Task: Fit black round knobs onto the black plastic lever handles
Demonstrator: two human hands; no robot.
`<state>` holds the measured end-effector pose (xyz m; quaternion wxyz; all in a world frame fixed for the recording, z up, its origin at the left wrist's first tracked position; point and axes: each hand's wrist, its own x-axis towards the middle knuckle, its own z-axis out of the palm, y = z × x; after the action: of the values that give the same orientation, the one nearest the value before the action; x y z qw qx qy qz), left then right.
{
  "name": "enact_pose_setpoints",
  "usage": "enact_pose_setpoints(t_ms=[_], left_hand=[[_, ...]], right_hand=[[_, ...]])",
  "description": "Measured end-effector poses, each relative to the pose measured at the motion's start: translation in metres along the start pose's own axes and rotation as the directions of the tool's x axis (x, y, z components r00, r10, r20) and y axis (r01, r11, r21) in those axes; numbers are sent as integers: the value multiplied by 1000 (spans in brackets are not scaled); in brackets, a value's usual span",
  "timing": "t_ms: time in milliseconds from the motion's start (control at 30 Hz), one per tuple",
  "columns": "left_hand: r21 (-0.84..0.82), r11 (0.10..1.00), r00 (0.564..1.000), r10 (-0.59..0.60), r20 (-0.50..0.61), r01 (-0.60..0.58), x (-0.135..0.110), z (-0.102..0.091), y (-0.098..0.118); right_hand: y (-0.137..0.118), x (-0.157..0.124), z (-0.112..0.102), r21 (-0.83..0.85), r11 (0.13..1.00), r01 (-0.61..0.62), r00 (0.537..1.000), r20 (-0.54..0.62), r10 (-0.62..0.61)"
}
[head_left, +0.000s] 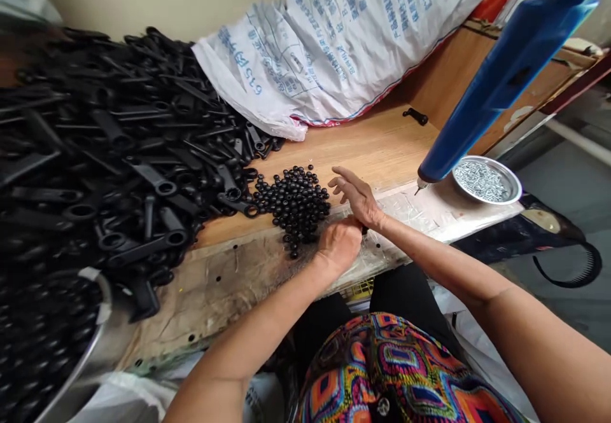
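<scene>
My left hand (340,245) is closed low over the front strip of the bench, its fingers curled out of sight. Whatever it grips is hidden. My right hand (358,199) crosses just beyond it with fingers stretched out and apart, the wrist touching or nearly touching the left knuckles. A small dark bit of something shows between the two hands, too little to name. Left of both hands lies a heap of small round black knobs (298,203). The blue electric screwdriver (491,86) hangs tip down to the right of my right hand, apart from it.
Black plastic crank handles (157,175) are piled high at left. A metal basin (102,321) of black round pieces stands front left. A printed white sack (334,48) lies behind. At right are a dish of screws (482,181) and one stray black handle (415,116).
</scene>
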<state>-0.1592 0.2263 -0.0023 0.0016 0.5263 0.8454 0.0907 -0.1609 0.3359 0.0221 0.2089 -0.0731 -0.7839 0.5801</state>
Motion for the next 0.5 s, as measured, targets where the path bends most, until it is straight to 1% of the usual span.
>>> enact_pose_setpoints(t_ms=[33,67,133,200,233,300,400,433,500], left_hand=[[17,1000,1000,-12,-8,12,0,-1,0],[37,999,1000,-25,-13,25,0,-1,1],[64,997,999,-41,-24,42,0,-1,2],[40,997,998,-62,-19,62,1,2,2],[10,998,998,-67,-14,67,1,4,3],[-49,996,998,-69,-1,69,2,7,4],[-83,994,998,-65,12,66,2,7,4],[-84,994,997,-69,19,70,2,5,3],[-77,993,996,-86,25,88,2,-1,-4]], right_hand=[[-7,0,-2,22,1000,14,1000,-13,-14],[-16,-2,-5,32,998,53,998,-24,-52],[-32,-8,-9,24,987,162,986,-41,-161],[-38,-15,-11,-17,975,222,974,-41,-223],[-36,-18,-10,-48,974,222,974,-33,-224],[-23,-23,-5,-115,976,183,983,10,-183],[-4,-26,1,-188,972,144,989,63,-134],[-3,-27,1,-204,968,144,989,74,-131],[-8,-28,-4,-243,959,149,985,118,-123]])
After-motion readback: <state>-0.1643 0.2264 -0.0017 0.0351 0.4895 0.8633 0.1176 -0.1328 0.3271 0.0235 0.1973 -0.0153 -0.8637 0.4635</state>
